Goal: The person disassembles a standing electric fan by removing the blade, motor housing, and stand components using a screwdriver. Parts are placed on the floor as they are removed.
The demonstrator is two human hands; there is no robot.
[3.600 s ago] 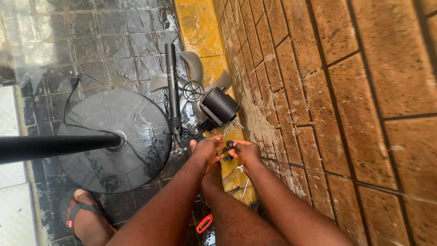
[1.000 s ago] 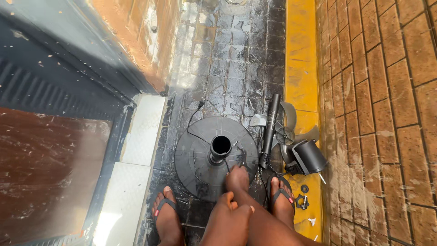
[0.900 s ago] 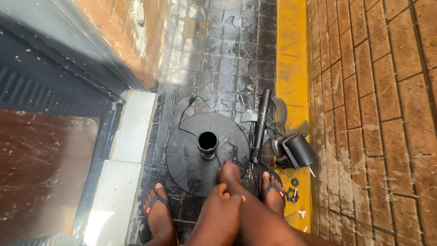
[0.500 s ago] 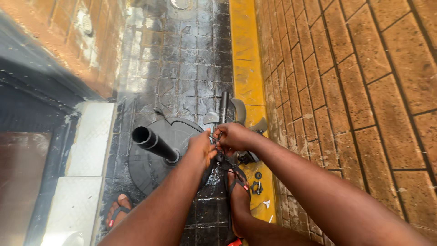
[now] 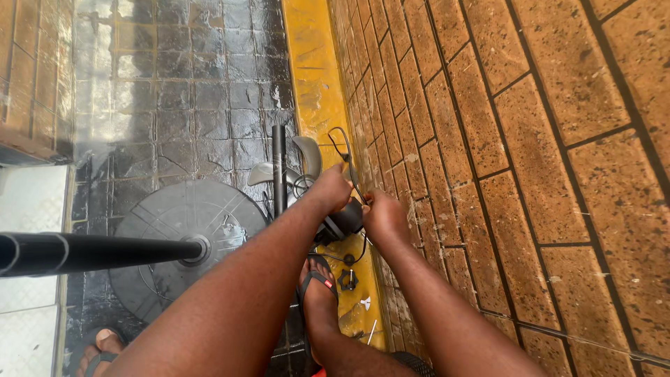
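A thin, springy black cable [image 5: 347, 157] is pinched by the left hand [image 5: 331, 190] and right hand [image 5: 382, 215] above the heavier fan motor [image 5: 342, 225]; a grip near its ends seems best.

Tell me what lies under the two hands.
Under the left hand and right hand sits a black fan motor on the yellow strip, thin wire looping up. The hands hide its top.

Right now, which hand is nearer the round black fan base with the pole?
Left. The left hand is at the black motor housing, just right of the round black fan base. The right hand sits further right, by the brick wall.
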